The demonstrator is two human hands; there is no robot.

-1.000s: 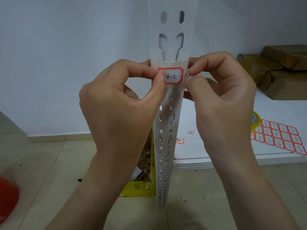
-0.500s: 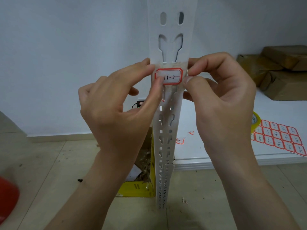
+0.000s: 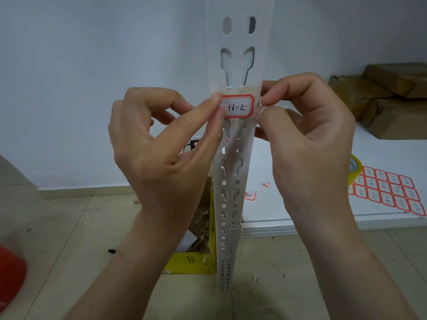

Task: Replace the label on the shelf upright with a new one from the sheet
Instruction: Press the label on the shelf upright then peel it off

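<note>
1. A white perforated shelf upright point(image 3: 232, 172) stands in the middle of the view, running from the floor past the top edge.
2. A red-bordered label point(image 3: 238, 106) reading "11-2" lies flat on the front of the upright, just below the large keyhole slot, over a strip of yellowed tape residue.
3. The left hand point(image 3: 161, 144) reaches in from the left; its thumb and index fingertip touch the label's left edge, the thumb lying along the upright's left side. The other fingers are curled loosely, so this grip is a light pinch at the label's edge rather than a clench.
4. The right hand point(image 3: 307, 135) comes in from the right; its thumb and index fingertip meet at the label's right edge against the upright's side. Whether this grip pinches the label itself or only presses beside it, I cannot tell.
5. On the white shelf board point(image 3: 288, 209) to the right lies a sheet of red-bordered labels point(image 3: 388, 192), with handwriting on each.
6. A roll of yellow tape point(image 3: 355, 168) sits just beside the sheet's upper left corner, partly hidden by the right wrist.
7. A few torn red label scraps point(image 3: 250, 196) lie on the shelf board near the upright.
8. Brown wrapped parcels point(image 3: 392, 98) are stacked at the back right of the shelf board.
9. A yellow box point(image 3: 191, 262) holding shredded filler stands on the tiled floor behind the upright's foot.
</note>
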